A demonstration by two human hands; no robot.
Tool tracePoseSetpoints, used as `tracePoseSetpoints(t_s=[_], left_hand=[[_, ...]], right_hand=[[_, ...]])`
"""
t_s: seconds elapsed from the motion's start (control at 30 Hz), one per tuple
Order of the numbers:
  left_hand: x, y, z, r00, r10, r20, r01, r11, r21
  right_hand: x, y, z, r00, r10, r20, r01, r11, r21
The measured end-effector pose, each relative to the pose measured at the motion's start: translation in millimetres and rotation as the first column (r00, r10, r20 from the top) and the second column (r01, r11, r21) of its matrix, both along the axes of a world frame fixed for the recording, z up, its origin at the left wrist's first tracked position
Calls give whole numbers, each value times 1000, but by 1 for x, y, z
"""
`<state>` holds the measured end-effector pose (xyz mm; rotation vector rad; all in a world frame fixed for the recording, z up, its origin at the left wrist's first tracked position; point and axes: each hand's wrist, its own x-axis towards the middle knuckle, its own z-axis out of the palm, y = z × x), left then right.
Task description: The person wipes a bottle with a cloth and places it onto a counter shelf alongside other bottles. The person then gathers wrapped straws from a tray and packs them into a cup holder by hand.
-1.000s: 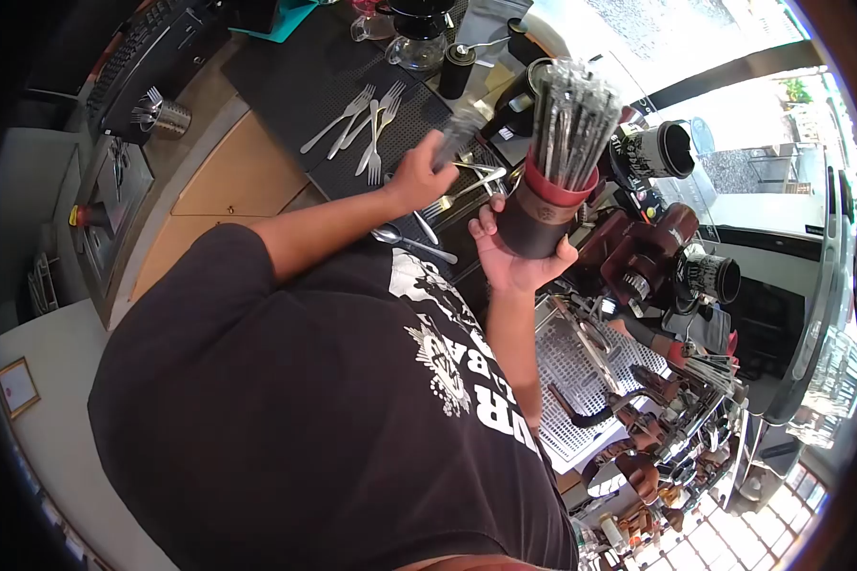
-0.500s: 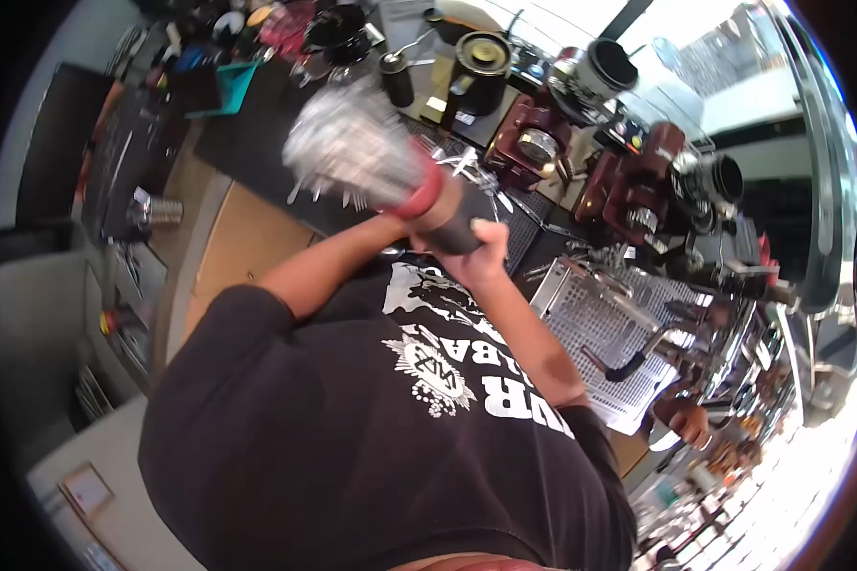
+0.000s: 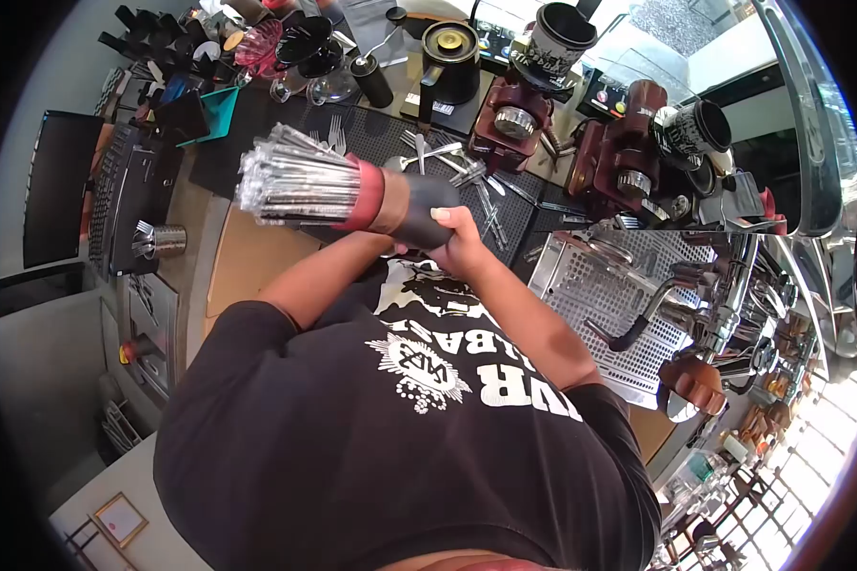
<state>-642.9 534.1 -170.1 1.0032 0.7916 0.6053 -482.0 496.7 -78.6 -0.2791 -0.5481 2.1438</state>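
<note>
My right hand (image 3: 462, 246) is closed around the dark base of a cup (image 3: 419, 209) with a brown band and a red rim. The cup tilts far over, its mouth toward the left. Many utensils in clear plastic wrapping (image 3: 295, 181) fill it and stick out. My left forearm (image 3: 338, 266) reaches up behind the cup, which hides most of my left hand; what its fingers do cannot be seen. Loose forks and knives (image 3: 486, 195) lie on the black perforated mat (image 3: 376, 128) beyond the cup.
Two dark red grinders (image 3: 514, 119) and a black kettle (image 3: 450, 71) stand at the back. At right is an espresso machine with a metal grid (image 3: 600, 295). A metal holder with cutlery (image 3: 169, 240), a keyboard (image 3: 114, 195) and a teal tray (image 3: 221, 116) are at left.
The cup in my right hand has gone from upright to tipped over leftward, and has moved left and toward my body. My left hand, earlier visible over the mat, is now mostly hidden.
</note>
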Motion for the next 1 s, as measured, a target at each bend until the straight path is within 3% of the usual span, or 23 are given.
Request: tracePoseSetpoints(t_s=[0.1, 0.3, 0.37, 0.4, 0.53, 0.63, 0.7, 0.77, 0.83, 0.87, 0.93, 1.0], left_hand=[[-4, -4, -3, 996, 15, 84, -5, 993, -114], [-18, -10, -12, 985, -4, 170, 60, 943, -327], [-12, -15, 7, 988, -4, 154, 39, 972, -230], [-3, -23, 20, 984, 63, 168, -54, 997, -62], [18, -6, 61, 985, -34, -172, 59, 988, 145], [32, 0, 63, 918, -57, -391, 183, 938, 293], [40, -3, 46, 874, -34, -485, 266, 869, 418], [49, -4, 27, 824, 10, -567, 353, 774, 526], [65, -5, 11, 690, 65, -721, 473, 714, 517], [80, -6, 3, 564, 92, -821, 540, 711, 451], [81, -7, -21, 550, 85, -831, 507, 756, 413], [59, -11, -86, 771, 46, -636, 316, 839, 443]], right_hand=[[1, 1, 2, 1000, 6, -14, -6, 1000, 17], [5, -3, 2, 971, 134, 196, -143, 989, 31], [3, -8, 12, 968, 97, 232, -95, 995, -20], [3, -9, 15, 965, 80, 251, -71, 996, -46], [1, -7, 13, 963, 34, 266, -39, 999, 12], [0, -7, 17, 971, -21, 238, 18, 1000, 16], [-1, -6, 7, 977, -9, 215, 11, 1000, -6], [0, -3, 4, 972, -12, 233, -7, 997, 82], [0, -2, 2, 968, -11, 252, -29, 988, 152], [1, -3, 2, 967, -13, 254, -28, 987, 156], [1, -4, 5, 966, -12, 257, -29, 987, 155], [3, -5, 8, 966, -15, 256, -24, 989, 147]])
